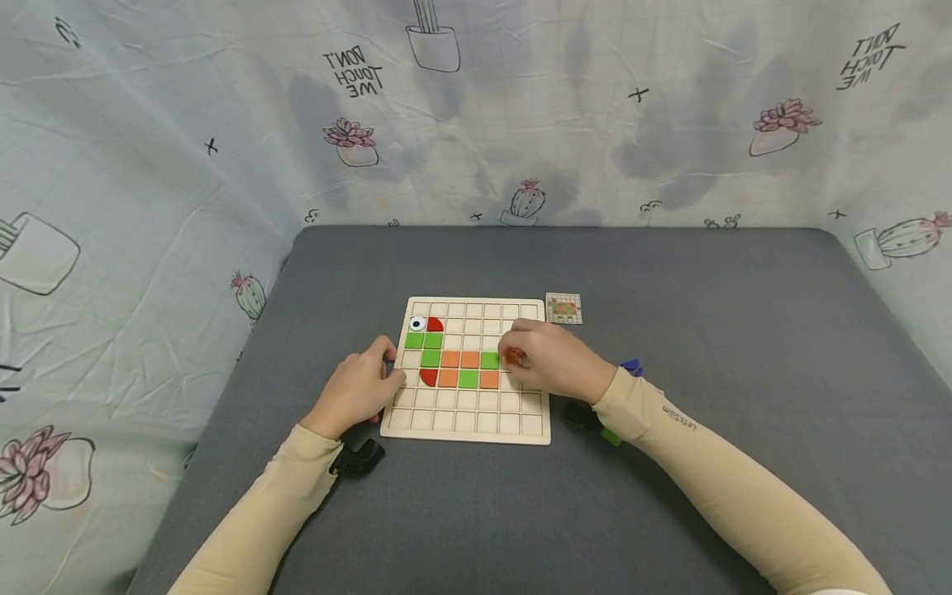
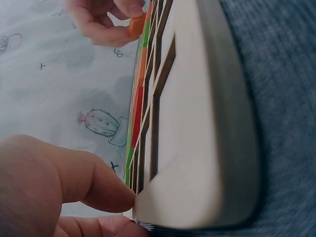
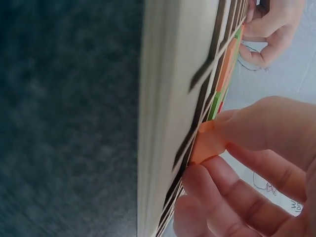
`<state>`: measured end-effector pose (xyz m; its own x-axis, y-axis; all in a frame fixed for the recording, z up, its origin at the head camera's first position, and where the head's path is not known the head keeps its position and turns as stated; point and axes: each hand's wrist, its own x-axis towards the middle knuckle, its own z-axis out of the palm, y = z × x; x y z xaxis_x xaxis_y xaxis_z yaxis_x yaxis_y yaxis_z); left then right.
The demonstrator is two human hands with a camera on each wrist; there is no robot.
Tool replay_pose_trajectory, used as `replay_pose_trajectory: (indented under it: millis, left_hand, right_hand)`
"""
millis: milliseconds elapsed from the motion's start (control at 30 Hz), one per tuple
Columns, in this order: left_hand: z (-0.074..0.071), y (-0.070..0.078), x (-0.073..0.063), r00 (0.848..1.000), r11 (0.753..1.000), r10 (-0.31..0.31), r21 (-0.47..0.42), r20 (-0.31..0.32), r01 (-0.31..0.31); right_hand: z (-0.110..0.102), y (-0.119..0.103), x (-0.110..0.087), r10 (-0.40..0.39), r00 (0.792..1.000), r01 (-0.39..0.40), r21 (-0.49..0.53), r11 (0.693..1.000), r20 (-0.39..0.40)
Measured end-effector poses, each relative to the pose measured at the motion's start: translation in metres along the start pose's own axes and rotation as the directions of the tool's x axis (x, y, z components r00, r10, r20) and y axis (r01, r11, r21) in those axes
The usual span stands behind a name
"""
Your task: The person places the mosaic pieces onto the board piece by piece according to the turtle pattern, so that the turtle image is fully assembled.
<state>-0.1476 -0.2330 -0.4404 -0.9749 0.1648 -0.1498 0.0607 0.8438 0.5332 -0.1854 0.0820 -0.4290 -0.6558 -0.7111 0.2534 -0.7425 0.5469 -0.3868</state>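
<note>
A pale wooden grid board [image 1: 466, 423] lies on the table, with a pattern of green, orange and red tiles [image 1: 449, 359] and a round eye tile [image 1: 417, 324] set in its squares. My left hand [image 1: 355, 388] holds the board by its left edge, thumb and finger at the rim in the left wrist view. Over the right part of the grid, my right hand [image 1: 556, 357] pinches an orange tile [image 3: 207, 143] between thumb and fingers. That tile is tilted, its lower edge right at the grid squares, beside a green tile [image 1: 489, 360] in the row.
A small pattern card [image 1: 564, 308] lies at the board's upper right corner. Blue pieces [image 1: 632, 366] and a green piece [image 1: 611, 437] show beside the right forearm, which partly covers them. Grey cloth [image 1: 669, 281] covers the table, and a printed curtain [image 1: 476, 107] hangs behind.
</note>
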Motion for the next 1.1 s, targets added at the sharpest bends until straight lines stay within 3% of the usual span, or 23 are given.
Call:
replay_pose_trajectory:
  millis: [167, 700, 1100]
  left_hand:
    - [0.0013, -0.0018, 0.0004, 1.0, 1.0, 0.025, 0.001, -0.019, -0.025]
    - [0.0029, -0.0025, 0.0003, 1.0, 1.0, 0.016, -0.004, -0.018, -0.016]
    - [0.0033, -0.0017, -0.0001, 1.0, 1.0, 0.015, 0.002, -0.016, -0.015]
  right_hand:
    - [0.0014, -0.001, -0.0016, 0.007, 1.0, -0.007, -0.02, 1.0, -0.013]
    - [0.0051, -0.0009, -0.0032, 0.035, 0.999, -0.035, -0.057, 0.998, 0.002]
    - [0.006, -0.0004, -0.0062, 0.009, 1.0, -0.009, -0.078, 0.997, -0.006]
